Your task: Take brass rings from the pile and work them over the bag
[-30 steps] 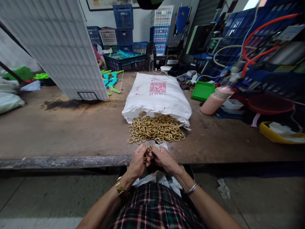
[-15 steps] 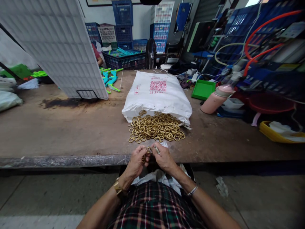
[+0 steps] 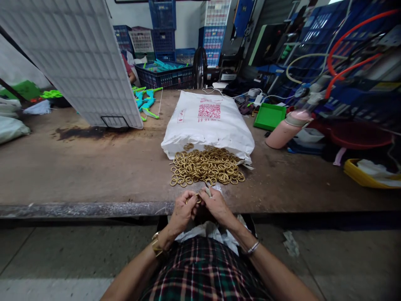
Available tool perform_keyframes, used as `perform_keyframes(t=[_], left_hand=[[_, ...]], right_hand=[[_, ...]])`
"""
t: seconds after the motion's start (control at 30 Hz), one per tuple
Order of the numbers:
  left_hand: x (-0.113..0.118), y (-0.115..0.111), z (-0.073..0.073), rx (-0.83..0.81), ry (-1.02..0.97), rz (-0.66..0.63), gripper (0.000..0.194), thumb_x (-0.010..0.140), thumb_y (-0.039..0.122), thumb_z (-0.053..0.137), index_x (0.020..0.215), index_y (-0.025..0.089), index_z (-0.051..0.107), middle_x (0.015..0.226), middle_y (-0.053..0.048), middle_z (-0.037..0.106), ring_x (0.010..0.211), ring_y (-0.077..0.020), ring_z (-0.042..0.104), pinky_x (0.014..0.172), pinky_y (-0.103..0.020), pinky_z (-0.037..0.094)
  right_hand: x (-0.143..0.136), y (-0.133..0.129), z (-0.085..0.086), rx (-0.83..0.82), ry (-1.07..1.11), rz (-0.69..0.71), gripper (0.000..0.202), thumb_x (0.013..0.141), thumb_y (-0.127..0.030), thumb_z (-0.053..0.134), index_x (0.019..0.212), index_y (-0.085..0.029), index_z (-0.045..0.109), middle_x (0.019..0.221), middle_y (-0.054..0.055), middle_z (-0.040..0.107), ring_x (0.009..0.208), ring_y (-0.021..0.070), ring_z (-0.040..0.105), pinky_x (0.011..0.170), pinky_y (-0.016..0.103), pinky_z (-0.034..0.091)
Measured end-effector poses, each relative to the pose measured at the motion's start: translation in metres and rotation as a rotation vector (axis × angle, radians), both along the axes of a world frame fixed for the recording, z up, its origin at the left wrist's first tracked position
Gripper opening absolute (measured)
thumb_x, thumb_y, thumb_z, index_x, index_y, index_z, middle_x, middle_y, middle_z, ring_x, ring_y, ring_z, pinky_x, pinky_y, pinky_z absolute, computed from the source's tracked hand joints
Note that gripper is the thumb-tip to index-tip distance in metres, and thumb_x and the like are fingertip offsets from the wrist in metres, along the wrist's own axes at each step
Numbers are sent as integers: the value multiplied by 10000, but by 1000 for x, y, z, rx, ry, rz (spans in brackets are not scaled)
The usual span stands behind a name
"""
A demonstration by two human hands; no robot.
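Many brass-coloured rings (image 3: pixel 206 166) lie in a loose pile at the mouth of a white sack (image 3: pixel 209 121) with red print. In front of the pile, over the table's front edge, my left hand (image 3: pixel 184 209) pinches a brass ring (image 3: pixel 198 199) between thumb and fingers. My right hand (image 3: pixel 216 205) is closed around a small knife-like tool (image 3: pixel 208 190), its dark tip pointing up toward the pile. The fingertips of both hands nearly meet at the ring. Whatever else lies in the left palm is hidden.
A tilted white ribbed panel (image 3: pixel 90 62) stands on the table's left. Behind it are blue-green plastic bows (image 3: pixel 146 102) and a person's arm (image 3: pixel 131 76). To the right are a green tray (image 3: pixel 269 117), a pink bottle (image 3: pixel 286 130) and a yellow basin (image 3: pixel 369 173).
My left fingers have closed more over the rings, and only one now shows clearly. The tool in my right hand has turned more upright. The view has shifted slightly.
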State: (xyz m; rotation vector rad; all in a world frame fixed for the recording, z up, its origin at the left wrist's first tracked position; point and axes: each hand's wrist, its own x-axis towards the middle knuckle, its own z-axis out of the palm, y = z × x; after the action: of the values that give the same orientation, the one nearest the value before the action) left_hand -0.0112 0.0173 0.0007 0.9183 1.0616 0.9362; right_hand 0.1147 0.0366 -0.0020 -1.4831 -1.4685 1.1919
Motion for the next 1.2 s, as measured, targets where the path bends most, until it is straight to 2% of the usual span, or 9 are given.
perform_keyframes(t=[0.13, 0.4, 0.5, 0.63, 0.77, 1.0, 1.2], left_hand=[[0, 0, -2, -105, -103, -12, 339, 725, 490, 546, 796, 169, 464, 587, 49, 480, 402, -39, 385, 352, -149, 285], [-3, -2, -2, -119, -125, -17, 342, 717, 496, 556, 750, 175, 442, 560, 58, 471, 395, -35, 382, 353, -148, 277], [-3, -2, -3, -112, -144, -1, 341, 723, 500, 546, 754, 179, 435, 561, 60, 477, 387, -34, 381, 348, -147, 269], [-3, 0, -4, -63, -96, 35, 338, 731, 498, 537, 761, 177, 436, 577, 57, 485, 392, -35, 388, 351, -146, 287], [-4, 1, -4, -1, -3, 52, 360, 735, 525, 514, 747, 173, 438, 574, 55, 471, 398, -40, 392, 359, -152, 309], [-4, 2, -8, 84, 87, 44, 361, 755, 533, 477, 737, 175, 434, 557, 54, 463, 394, -41, 375, 366, -155, 300], [-3, -6, 1, 4, 94, 63, 372, 730, 541, 502, 706, 176, 436, 541, 55, 460, 396, -38, 371, 361, -148, 267]], right_hand=[[0, 0, 1, 68, -56, 6, 184, 759, -335, 446, 658, -185, 482, 568, -59, 443, 557, 89, 411, 540, 200, 318], [0, 1, 1, 99, -113, 35, 225, 789, -338, 388, 634, -192, 459, 561, -49, 429, 540, 96, 396, 526, 206, 306], [3, 1, 1, 152, -254, 33, 226, 807, -306, 353, 644, -195, 463, 564, -31, 448, 543, 106, 409, 527, 212, 293], [5, -3, -1, 218, -530, 151, 153, 772, -196, 378, 692, -196, 509, 563, -13, 494, 533, 114, 424, 525, 222, 258], [4, -7, -2, 213, -661, 243, 179, 728, -128, 398, 779, -197, 556, 638, 10, 579, 573, 124, 487, 547, 227, 262], [1, -7, 4, 166, -826, 310, 232, 738, -139, 393, 888, -185, 564, 732, 43, 641, 636, 151, 554, 557, 242, 271], [-1, -7, 4, 82, -985, 317, 253, 752, -143, 404, 964, -174, 537, 767, 75, 657, 675, 173, 592, 545, 253, 269]])
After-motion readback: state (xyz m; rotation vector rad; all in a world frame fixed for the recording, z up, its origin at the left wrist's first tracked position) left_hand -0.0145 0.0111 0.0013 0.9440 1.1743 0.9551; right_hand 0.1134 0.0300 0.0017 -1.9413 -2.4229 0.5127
